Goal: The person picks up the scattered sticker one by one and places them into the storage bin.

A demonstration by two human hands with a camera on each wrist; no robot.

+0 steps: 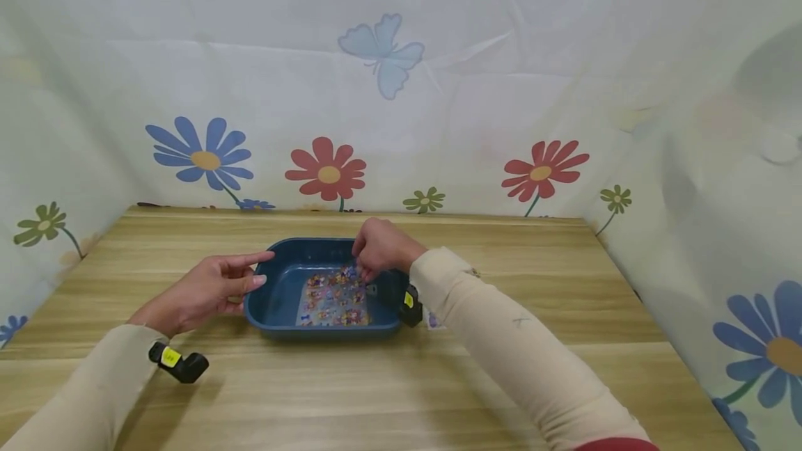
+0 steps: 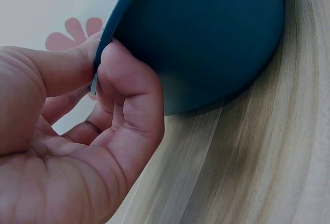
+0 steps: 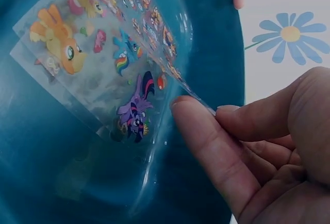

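left hand (image 1: 216, 291) pinching rim of blue tub (image 1: 278, 298), right hand (image 1: 383, 246) pinching edge of 1 clear sticker sheet (image 3: 154, 23), pony stickers (image 3: 64, 44) inside tub, wooden table (image 1: 301, 395) underneath

A wood-grained counter (image 1: 301, 395) ran back to a pale, creased cloth (image 1: 263, 82). Printed on it, a light-blue butterfly (image 1: 393, 68) sat above a row of flowers: a blue flower (image 1: 205, 160) at left, then two red flowers (image 1: 328, 173) with a small green flower (image 1: 424, 200) between them. Another blue bloom (image 1: 783, 355) showed low at far right.
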